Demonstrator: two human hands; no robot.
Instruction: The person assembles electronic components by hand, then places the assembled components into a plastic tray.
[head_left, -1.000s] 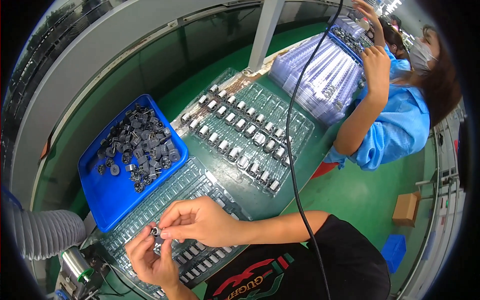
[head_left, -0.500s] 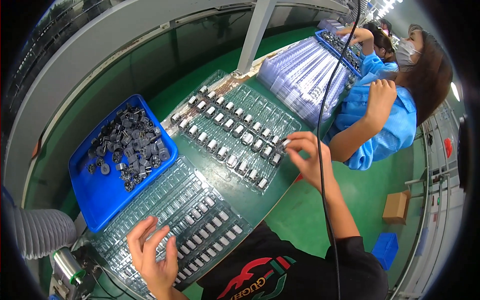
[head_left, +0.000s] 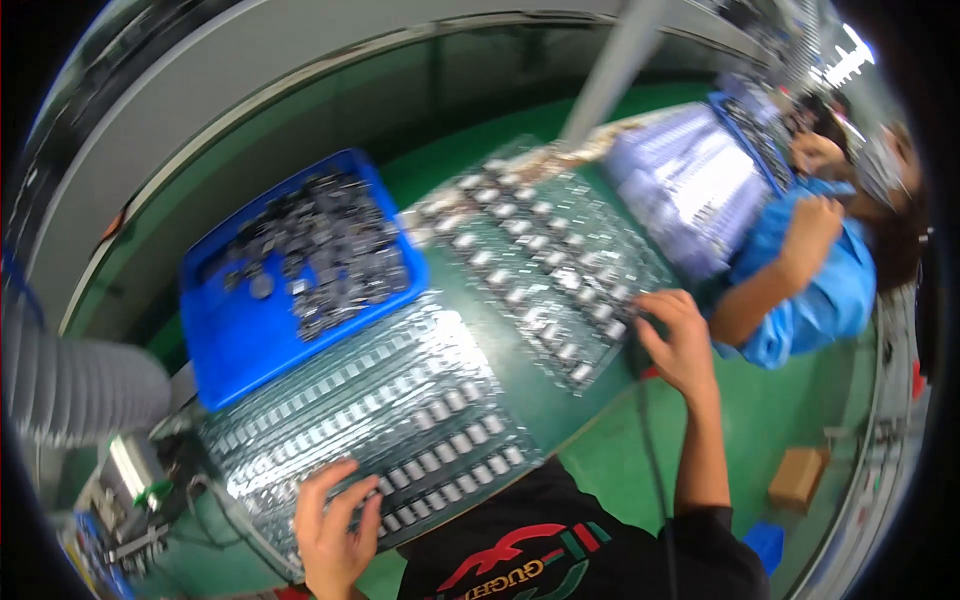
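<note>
My right hand (head_left: 682,342) is over the right end of a clear blister tray (head_left: 625,245) holding rows of small white-topped cylindrical parts (head_left: 567,278). Thumb and index finger close around one such part (head_left: 632,311) at the tray's edge; blur hides its details. Lower left, my left hand (head_left: 337,525) hovers by the near edge of a second clear blister tray (head_left: 345,400), fingers apart, holding nothing I can see. White-topped parts (head_left: 443,455) fill several pockets on that tray's near right side, while its far rows show bare pockets.
A blue bin (head_left: 235,365) of dark small parts sits behind the near tray. Stacked clear trays (head_left: 690,180) lie far right, beside a co-worker in blue (head_left: 815,285). A grey ribbed hose (head_left: 85,385) and metal tool (head_left: 135,470) stand left. A black cable (head_left: 650,450) hangs before me.
The whole view has swung, so bench, trays and bin appear farther right, and the picture is blurred. My right hand keeps its pinch at the far tray's end; my left stays open by the near tray.
</note>
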